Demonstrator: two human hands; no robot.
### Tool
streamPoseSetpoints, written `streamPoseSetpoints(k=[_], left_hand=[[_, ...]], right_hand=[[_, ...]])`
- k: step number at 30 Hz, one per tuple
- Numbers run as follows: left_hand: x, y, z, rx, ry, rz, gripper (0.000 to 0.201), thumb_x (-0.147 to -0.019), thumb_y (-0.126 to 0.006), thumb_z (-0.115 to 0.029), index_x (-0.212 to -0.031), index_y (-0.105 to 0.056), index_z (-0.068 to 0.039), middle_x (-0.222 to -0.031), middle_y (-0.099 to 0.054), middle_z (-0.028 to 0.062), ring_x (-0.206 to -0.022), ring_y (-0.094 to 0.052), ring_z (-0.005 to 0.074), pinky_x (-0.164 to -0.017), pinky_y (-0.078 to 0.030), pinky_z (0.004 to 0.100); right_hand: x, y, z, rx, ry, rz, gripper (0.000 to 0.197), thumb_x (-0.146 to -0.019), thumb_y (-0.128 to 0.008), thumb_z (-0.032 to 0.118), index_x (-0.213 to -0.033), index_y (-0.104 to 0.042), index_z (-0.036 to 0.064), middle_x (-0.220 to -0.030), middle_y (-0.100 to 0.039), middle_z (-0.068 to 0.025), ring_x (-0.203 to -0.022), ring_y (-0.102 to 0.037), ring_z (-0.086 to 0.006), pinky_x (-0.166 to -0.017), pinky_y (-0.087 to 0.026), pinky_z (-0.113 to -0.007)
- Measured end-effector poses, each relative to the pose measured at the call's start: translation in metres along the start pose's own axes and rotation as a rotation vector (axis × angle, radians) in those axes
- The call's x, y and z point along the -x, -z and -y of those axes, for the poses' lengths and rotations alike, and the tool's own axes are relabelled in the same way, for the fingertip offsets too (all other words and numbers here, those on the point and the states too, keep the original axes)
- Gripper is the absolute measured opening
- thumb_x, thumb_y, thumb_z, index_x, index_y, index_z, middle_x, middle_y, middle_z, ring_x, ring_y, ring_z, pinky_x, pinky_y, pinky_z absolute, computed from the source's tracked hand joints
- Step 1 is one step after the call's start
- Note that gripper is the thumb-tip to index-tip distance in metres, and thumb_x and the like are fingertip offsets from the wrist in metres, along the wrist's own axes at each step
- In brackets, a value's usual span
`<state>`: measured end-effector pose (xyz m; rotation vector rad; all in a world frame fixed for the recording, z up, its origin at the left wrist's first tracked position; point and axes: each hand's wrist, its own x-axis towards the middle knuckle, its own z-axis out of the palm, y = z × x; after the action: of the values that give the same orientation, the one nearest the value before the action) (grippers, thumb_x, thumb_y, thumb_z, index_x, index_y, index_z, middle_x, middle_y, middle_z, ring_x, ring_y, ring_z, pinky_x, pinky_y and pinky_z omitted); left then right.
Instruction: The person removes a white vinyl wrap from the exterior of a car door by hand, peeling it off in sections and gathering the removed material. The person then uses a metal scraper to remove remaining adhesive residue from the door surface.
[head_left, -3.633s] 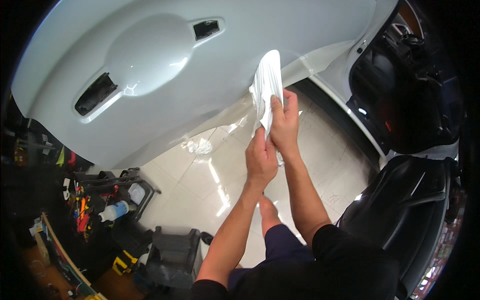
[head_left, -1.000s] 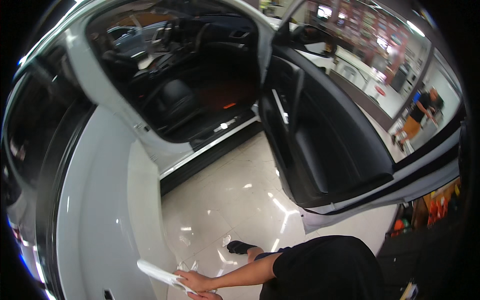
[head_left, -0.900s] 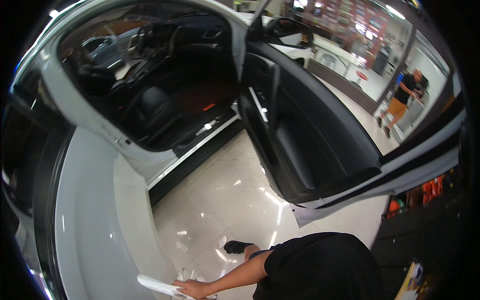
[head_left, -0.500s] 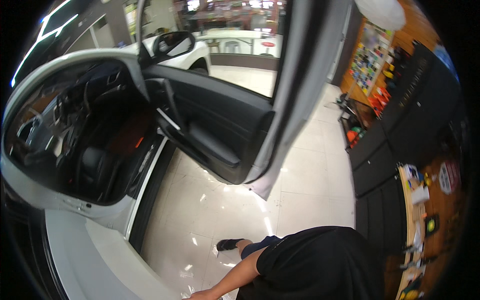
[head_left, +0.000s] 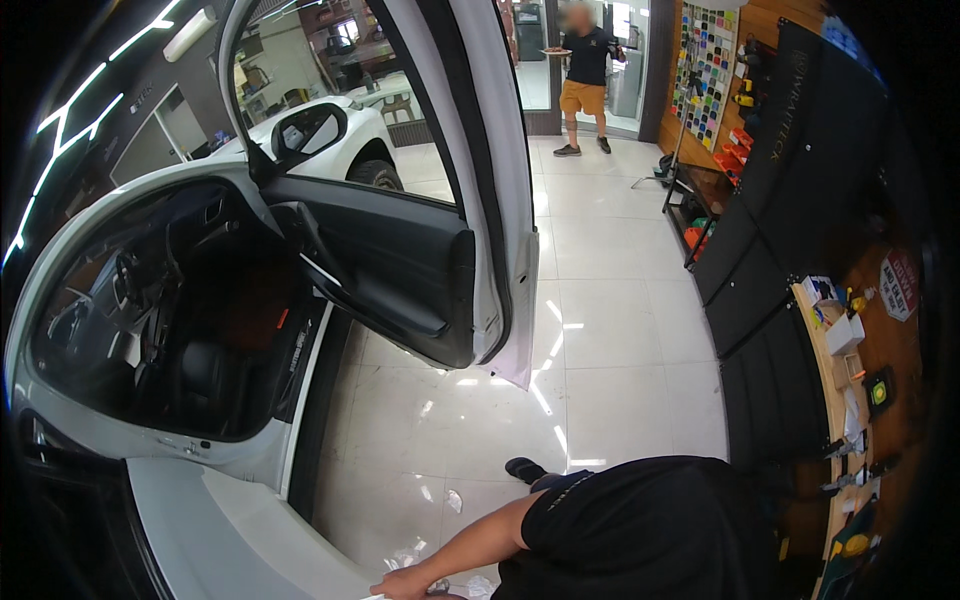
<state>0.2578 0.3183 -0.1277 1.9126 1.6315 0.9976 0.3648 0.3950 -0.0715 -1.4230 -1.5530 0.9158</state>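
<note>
- Hanging at the bottom edge of the frame, left of centre, is the right hand [head_left: 404, 584], its forearm [head_left: 480, 540] slanting down and left from a black sleeve [head_left: 560, 508].
- Its fingers look curled, with a white sliver [head_left: 375, 597] showing by their tips; the frame cuts both off, so whether the hand grips this piece or only touches it cannot be told.
- The left hand cannot be made out, nor can its state.
- The white sliver lies down and left of the knuckles; too little shows to give its long axis.
- The car's pale side panel [head_left: 275, 530], in the lower left, runs lengthwise from upper left to lower right, its lower right end nearest the fingers; the right hand is the nearer one as far as this view shows.
- Crumpled film [head_left: 405, 554] lies on the floor [head_left: 630, 330] just above the hand in the frame, a smaller scrap [head_left: 455, 500] higher and to the right.
- The open front door [head_left: 385, 270] stands well apart, above; another person [head_left: 588, 62] with a plate [head_left: 556, 51] is at upper centre, and black cabinets [head_left: 775, 240] line the right.
</note>
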Motion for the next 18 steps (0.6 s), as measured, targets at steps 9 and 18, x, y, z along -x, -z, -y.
streamPoseSetpoints(k=[9,18], left_hand=[[-0.025,0.017,0.033,0.448,0.127,-0.001,0.076,-0.099,-0.057,-0.033,-0.154,-0.022,0.006,-0.129,-0.056,0.0333,-0.109,-0.063,0.0425,-0.095,-0.052,0.0467],[-0.022,0.037,-0.006,0.75,0.218,-0.113,0.048,-0.102,-0.054,-0.019,-0.141,-0.044,0.007,-0.131,-0.056,0.0208,-0.115,-0.056,0.0265,-0.102,-0.044,0.0393]], right_hand=[[0.014,0.015,0.048,0.138,-0.065,0.079,0.024,-0.092,-0.053,0.014,-0.112,-0.05,0.0017,-0.085,-0.066,-0.0283,-0.089,-0.066,-0.0484,-0.076,-0.052,-0.055],[0.011,0.014,0.078,0.27,-0.085,0.156,0.026,-0.096,-0.05,0.016,-0.117,-0.053,0.0018,-0.094,-0.067,-0.0295,-0.093,-0.067,-0.0475,-0.08,-0.053,-0.054]])
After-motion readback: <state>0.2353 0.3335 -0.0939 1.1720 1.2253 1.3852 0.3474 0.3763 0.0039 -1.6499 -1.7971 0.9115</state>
